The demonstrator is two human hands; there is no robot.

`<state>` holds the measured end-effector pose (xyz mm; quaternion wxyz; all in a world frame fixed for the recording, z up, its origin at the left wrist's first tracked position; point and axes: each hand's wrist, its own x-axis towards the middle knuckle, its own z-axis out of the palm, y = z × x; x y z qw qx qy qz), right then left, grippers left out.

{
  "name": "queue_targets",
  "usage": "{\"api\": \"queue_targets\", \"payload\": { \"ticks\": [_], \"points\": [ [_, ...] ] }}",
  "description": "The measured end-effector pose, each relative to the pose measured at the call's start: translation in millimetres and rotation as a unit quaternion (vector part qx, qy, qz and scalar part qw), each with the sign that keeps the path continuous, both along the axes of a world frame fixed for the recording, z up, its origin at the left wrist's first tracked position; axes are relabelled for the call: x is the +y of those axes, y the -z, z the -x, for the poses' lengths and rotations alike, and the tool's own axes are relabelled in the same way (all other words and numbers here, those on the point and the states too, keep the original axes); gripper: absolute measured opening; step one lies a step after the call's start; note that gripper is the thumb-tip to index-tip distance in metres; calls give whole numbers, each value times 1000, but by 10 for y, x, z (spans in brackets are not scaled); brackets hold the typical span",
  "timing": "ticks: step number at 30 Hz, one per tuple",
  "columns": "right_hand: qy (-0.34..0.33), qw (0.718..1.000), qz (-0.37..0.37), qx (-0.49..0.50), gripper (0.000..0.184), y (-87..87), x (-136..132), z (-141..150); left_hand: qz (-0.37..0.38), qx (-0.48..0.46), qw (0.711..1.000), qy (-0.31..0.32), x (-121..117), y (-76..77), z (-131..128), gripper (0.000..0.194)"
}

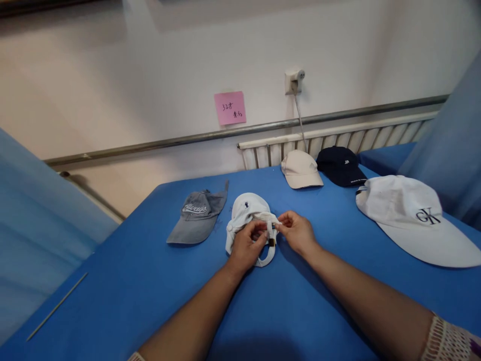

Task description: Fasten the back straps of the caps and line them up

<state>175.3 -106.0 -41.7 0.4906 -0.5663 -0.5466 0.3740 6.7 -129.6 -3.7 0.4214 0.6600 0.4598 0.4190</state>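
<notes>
A white cap (250,203) with a small dark emblem lies on the blue table, its back strap (267,258) toward me. My left hand (248,244) is closed on the cap near the strap, thumb and fingers pinching. From the right, my right hand (298,231) pinches the cap's edge beside the strap end. A dark and gold buckle (271,242) shows on the strap just below my fingers. What lies between the left fingertips is partly hidden.
Left of the white cap is a grey cap (197,213). A beige cap (300,168), a black cap (341,165) and a large white CK cap (409,210) lie to the right. A thin stick (56,307) rests near the left edge. Behind are a rail (180,142) and radiator (276,154).
</notes>
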Motion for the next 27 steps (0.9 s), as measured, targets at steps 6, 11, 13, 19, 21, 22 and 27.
{"api": "queue_targets", "payload": {
  "ticks": [6,11,13,19,21,22,27],
  "points": [
    [-4,1000,-8,7,14,12,-36,30,29,-52,998,22,46,78,20,26],
    [-5,998,-3,57,18,-9,-60,52,28,-27,999,20,79,137,72,31],
    [-6,998,-4,68,19,-12,-62,55,33,-10,999,33,77,139,82,31],
    [-15,995,-4,94,20,-28,-74,69,49,3,997,54,55,91,79,27],
    [-15,995,-2,98,21,-39,-84,75,50,7,997,60,55,86,81,26],
    [-15,995,-3,98,21,-44,-89,78,51,4,997,62,56,89,82,26],
    [-16,995,-9,97,20,-67,-105,83,59,-23,997,54,63,119,82,24]
  ]
}}
